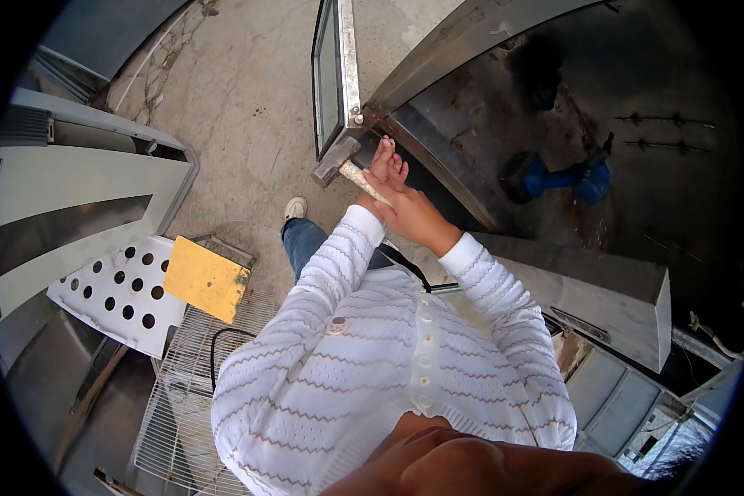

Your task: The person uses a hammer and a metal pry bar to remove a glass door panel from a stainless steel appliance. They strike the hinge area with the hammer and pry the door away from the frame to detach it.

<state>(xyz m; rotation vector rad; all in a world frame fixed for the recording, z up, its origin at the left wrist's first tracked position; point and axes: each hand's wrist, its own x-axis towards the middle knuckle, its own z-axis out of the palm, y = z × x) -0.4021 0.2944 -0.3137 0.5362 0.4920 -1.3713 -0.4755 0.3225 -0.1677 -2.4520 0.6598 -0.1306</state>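
Observation:
A hammer point(339, 164) with a blocky grey metal head and a pale, mottled handle is in front of me, its head pointing left. My right hand point(417, 217) is closed around the lower end of the handle. Behind the handle, my left hand point(386, 165) reaches up close against the right one. Its fingers are loosely curled and apart, and the handle crosses over its palm side. Part of the left palm is hidden by the right hand. Just above the hammer head stands the lower corner of a framed glass panel point(331, 83).
A large, rust-stained metal cabinet point(463, 157) takes up the right side, with a blue cordless power tool point(562, 178) on its dark surface. At left are a yellow plate point(207, 279), a white perforated panel point(117, 302) and a wire rack point(178, 413). Concrete floor point(240, 99) lies ahead.

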